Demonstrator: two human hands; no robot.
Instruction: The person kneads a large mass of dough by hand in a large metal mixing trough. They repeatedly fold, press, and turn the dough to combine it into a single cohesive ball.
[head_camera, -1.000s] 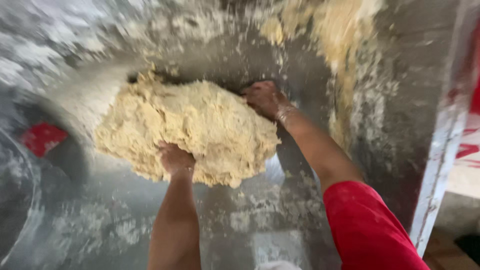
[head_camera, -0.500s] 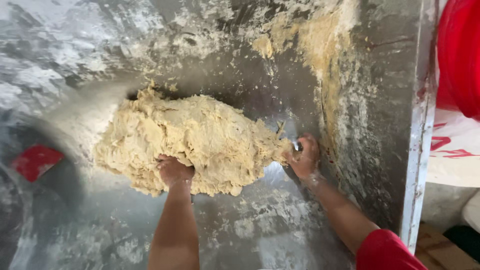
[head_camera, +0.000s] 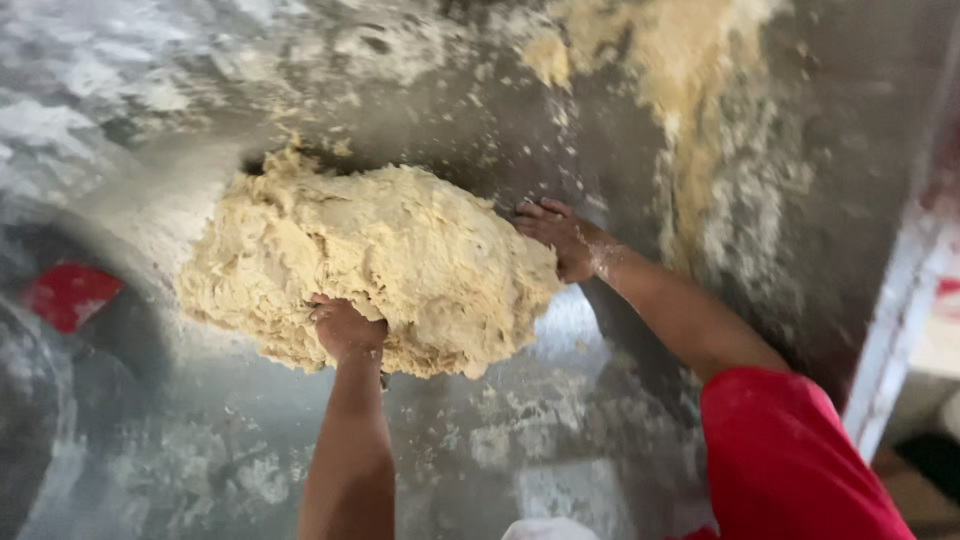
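The big lump of pale dough (head_camera: 370, 265) lies on your floury metal table (head_camera: 560, 470). Your left hand (head_camera: 345, 328) digs curled fingers into its near edge; your right hand (head_camera: 560, 238) presses flat, fingers spread, against its right side.

The right arm wears a short red sleeve (head_camera: 790, 460) ending above the elbow. The left forearm is bare. Pale flour dusts the right hand (head_camera: 560, 238) and wrist.

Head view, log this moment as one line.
left hand: pressed into pale yellow dough mass | right hand: against dough's right side | surface: floured metal trough
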